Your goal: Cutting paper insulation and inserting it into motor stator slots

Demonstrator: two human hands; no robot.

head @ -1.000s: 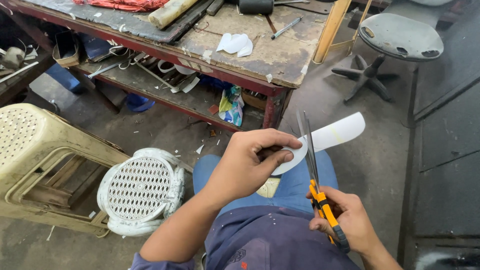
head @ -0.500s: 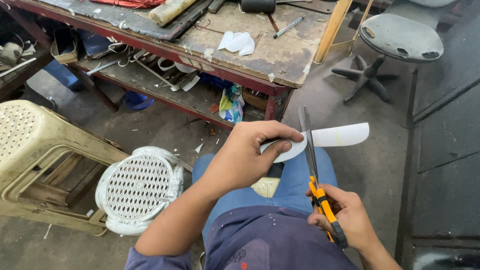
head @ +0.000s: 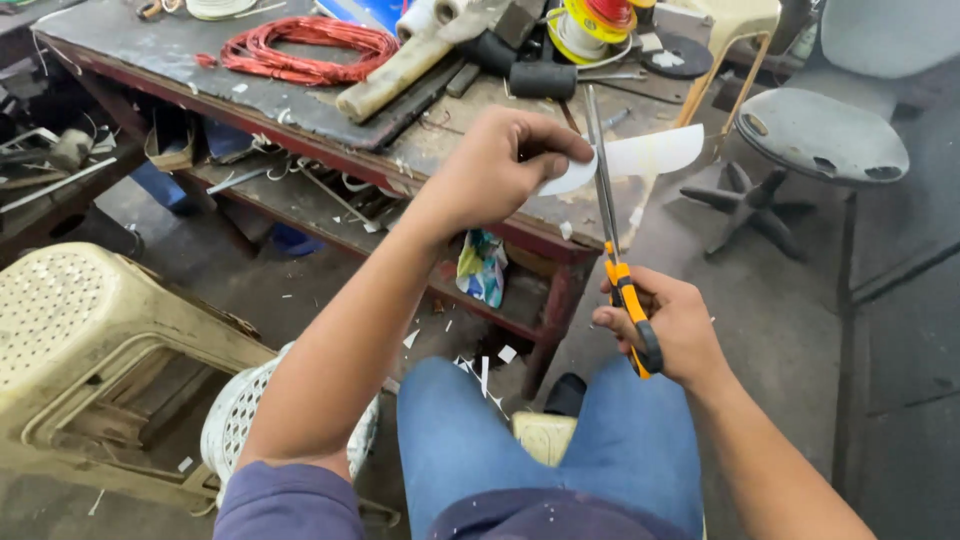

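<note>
Head view: your left hand (head: 500, 165) pinches one end of a thin white sheet (head: 640, 158) between thumb and fingertips, held up in the air over the edge of the workbench (head: 300, 115). Your right hand (head: 672, 328) is closed around the orange-and-black handles of the scissors (head: 612, 235), whose long steel blades run up across the sheet, close together, at about its middle.

The risks look like these. Your left thumb sits just beside the blades, so a fast snip or a slip of the sheet could nick it. The sheet is unsupported on its far side; if it is as stiff and slick as it looks, it may twist in the blades and the cut may wander off line. The loose end would likely drop to the gritty floor among the white scraps (head: 480, 365) already lying there.

The sheet is smooth, matt white, with a rounded outer end and curved edges, more like plastic or card than soft paper. The bench top is worn, stained wood on a red-painted frame, littered with a coil of red wire (head: 300, 50) and a wooden-handled mallet (head: 400, 75). A cream plastic stool (head: 90, 340) with a perforated seat lies tipped on your left, and a grey swivel stool (head: 820, 135) stands to the right.
</note>
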